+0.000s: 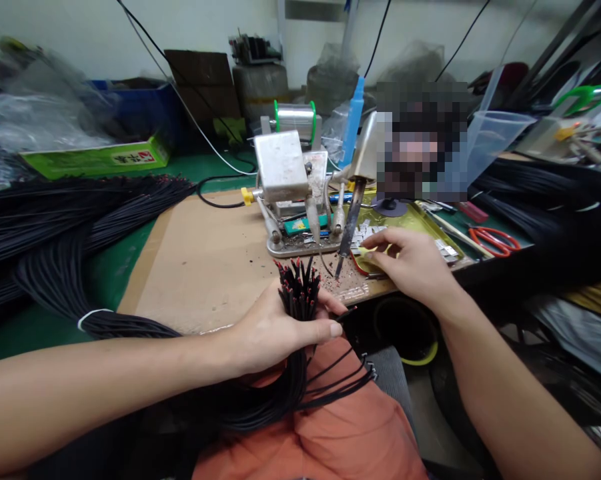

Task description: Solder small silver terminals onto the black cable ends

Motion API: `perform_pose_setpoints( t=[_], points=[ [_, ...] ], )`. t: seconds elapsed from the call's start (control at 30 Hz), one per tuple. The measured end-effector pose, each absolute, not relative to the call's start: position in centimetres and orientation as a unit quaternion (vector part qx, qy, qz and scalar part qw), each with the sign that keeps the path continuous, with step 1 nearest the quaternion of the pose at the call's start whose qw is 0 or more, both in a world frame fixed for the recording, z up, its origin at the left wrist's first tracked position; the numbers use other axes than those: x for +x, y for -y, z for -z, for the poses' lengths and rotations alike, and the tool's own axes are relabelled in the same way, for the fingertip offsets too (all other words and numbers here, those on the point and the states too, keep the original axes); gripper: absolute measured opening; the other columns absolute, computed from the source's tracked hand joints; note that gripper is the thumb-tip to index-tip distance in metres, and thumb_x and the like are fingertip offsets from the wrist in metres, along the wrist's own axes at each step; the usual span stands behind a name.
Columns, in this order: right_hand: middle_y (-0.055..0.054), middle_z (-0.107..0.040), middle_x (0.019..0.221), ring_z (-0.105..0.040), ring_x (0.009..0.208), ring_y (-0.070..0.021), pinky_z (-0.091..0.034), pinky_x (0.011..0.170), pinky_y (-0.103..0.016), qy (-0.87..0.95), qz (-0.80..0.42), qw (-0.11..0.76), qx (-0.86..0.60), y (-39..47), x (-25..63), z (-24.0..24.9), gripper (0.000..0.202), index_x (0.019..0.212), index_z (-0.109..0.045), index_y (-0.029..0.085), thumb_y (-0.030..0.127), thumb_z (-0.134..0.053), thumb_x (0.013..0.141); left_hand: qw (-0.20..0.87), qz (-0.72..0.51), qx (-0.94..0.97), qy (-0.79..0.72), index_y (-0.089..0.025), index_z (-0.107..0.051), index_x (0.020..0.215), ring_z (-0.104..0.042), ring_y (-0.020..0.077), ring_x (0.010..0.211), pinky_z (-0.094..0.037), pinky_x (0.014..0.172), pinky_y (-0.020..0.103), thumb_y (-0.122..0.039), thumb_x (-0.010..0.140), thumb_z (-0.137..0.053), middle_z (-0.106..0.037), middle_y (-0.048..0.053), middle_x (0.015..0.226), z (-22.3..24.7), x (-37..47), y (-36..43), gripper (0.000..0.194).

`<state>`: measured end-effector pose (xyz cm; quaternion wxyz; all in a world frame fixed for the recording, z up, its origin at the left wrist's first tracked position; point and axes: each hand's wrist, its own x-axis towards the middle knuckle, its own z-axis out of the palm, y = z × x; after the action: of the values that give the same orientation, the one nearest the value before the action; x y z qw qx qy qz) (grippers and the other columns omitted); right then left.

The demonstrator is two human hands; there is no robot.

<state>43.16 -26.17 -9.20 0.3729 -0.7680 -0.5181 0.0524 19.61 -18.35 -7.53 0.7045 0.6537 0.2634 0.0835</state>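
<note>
Below the soldering iron, our half-closed left hand grips black, red-tipped wires; our right hand, slightly open, pinches at metal pieces, hold unclear.

Your two bare hands are on either side of the soldering iron.
Your left hand is closed, left of the iron and nearer to you, its thumb stretched to the right; the left forearm comes in almost level. Your right hand is just right of the iron, fingers bent toward the thumb, wrist lower, the right forearm sloping down to the right.
</note>
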Motion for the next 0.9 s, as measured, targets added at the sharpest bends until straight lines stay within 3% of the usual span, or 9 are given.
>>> perform_pose_setpoints(
  t=[0.3,0.53,0.63,0.77,0.9],
  points=[
    [-0.007,-0.07,0.091,-0.063,0.088,-0.0239,-0.046,0.08,-0.036,0.598,0.009,0.305,-0.741,24.2,43.3,11.1,0.011,0.089,-0.072,0.018,0.015,-0.062,0.085,0.69,-0.09,0.671,-0.258,-0.014,-0.078,0.097,-0.052,0.0092,0.055,-0.04,0.052,0.021,-0.019,0.075,-0.074,-0.059,-0.002,0.063,7.5,19.5,18.2,0.024],
    [-0.006,-0.067,0.085,-0.061,0.084,-0.0233,-0.044,0.074,-0.035,0.606,-0.008,0.298,-0.738,24.2,43.7,11.4,0.005,0.082,-0.066,0.02,0.016,-0.063,0.084,0.689,-0.086,0.67,-0.262,-0.014,-0.079,0.099,-0.055,0.0097,0.054,-0.041,0.051,0.021,-0.02,0.074,-0.074,-0.061,-0.002,0.062,7.5,19.7,18.3,0.025],
    [-0.004,-0.067,0.083,-0.061,0.08,-0.0214,-0.045,0.071,-0.033,0.601,-0.016,0.312,-0.735,24.2,43.8,11.5,0.011,0.092,-0.065,0.02,0.014,-0.062,0.084,0.696,-0.09,0.661,-0.266,-0.014,-0.079,0.098,-0.055,0.0094,0.053,-0.042,0.05,0.02,-0.02,0.074,-0.076,-0.061,-0.001,0.063,7.6,19.6,18.4,0.025],
    [-0.005,-0.065,0.087,-0.061,0.083,-0.0211,-0.046,0.075,-0.035,0.587,0.0,0.366,-0.722,25.0,43.6,10.8,0.022,0.102,-0.068,0.02,0.01,-0.056,0.087,0.692,-0.104,0.651,-0.293,-0.014,-0.079,0.097,-0.055,0.0104,0.051,-0.045,0.046,0.021,-0.023,0.073,-0.078,-0.06,-0.001,0.059,8.0,19.5,18.1,0.025],
    [-0.003,-0.065,0.084,-0.063,0.074,-0.018,-0.052,0.069,-0.033,0.469,-0.117,0.543,-0.687,26.6,41.9,9.7,0.01,0.095,-0.066,0.021,0.016,-0.065,0.087,0.704,-0.128,0.622,-0.318,-0.013,-0.077,0.099,-0.055,0.0116,0.051,-0.047,0.043,0.021,-0.027,0.075,-0.078,-0.061,0.0,0.06,8.4,19.8,17.7,0.028]
  ],
)
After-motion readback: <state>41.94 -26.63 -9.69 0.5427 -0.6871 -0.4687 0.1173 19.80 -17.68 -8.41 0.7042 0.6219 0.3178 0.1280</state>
